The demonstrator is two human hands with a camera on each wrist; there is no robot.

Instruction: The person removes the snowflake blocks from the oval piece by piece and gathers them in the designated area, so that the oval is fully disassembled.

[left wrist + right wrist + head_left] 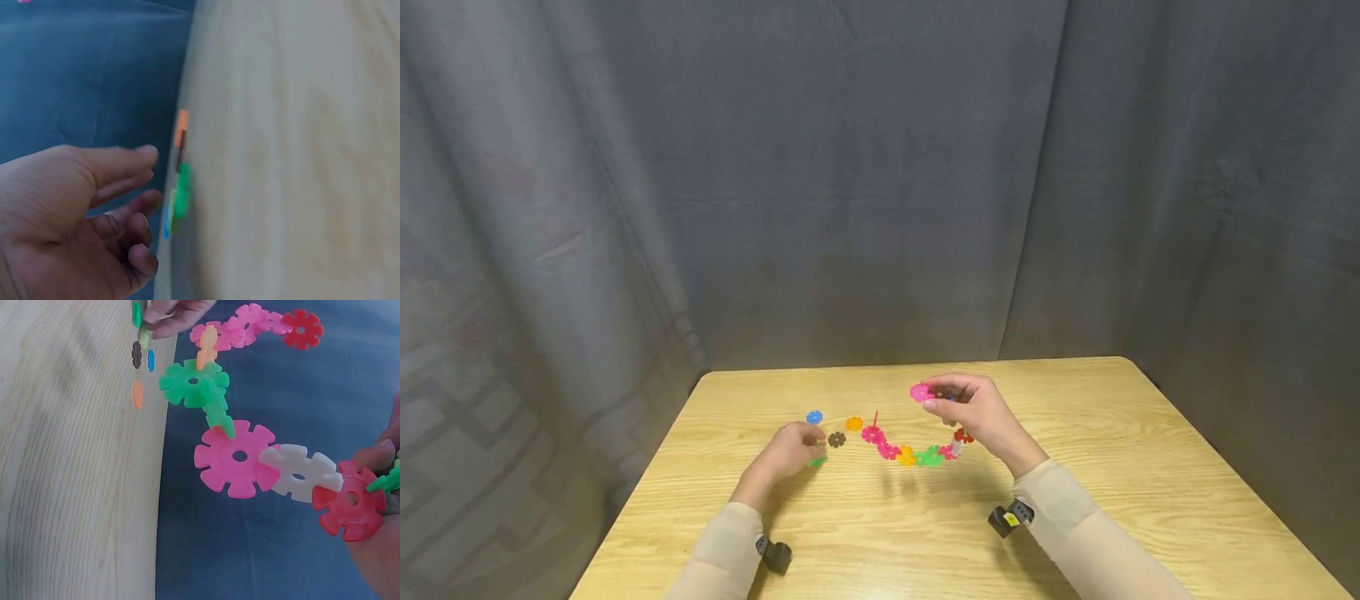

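- Chain (pixel 917 452): interlocked plastic snowflake discs in pink, orange, green, white and red, hanging in a curve above the table (pixel 1150 483). One end is raised at the right hand; the far end reaches toward the left hand.
- Right hand (pixel 973 412): fingers curled, pinching the upper end of the chain near a pink disc (pixel 920 392). In the right wrist view a red disc (pixel 349 501) sits against the fingers.
- Left hand (pixel 790 450): low over the table, fingers loosely bent beside a green disc (pixel 817 460). Whether it pinches that disc cannot be told; the left wrist view is blurred.
- Loose discs: blue (pixel 814 417), orange (pixel 853 423) and brown (pixel 837 439) lie flat on the table, near the left hand.
- Handling (judged): light, rigid pieces joined only by friction slots, so the chain flexes and may separate under twisting. Best held by a disc's flat faces next to a joint, with the sagging middle supported.
- Backdrop: grey curtain (pixel 880 183).
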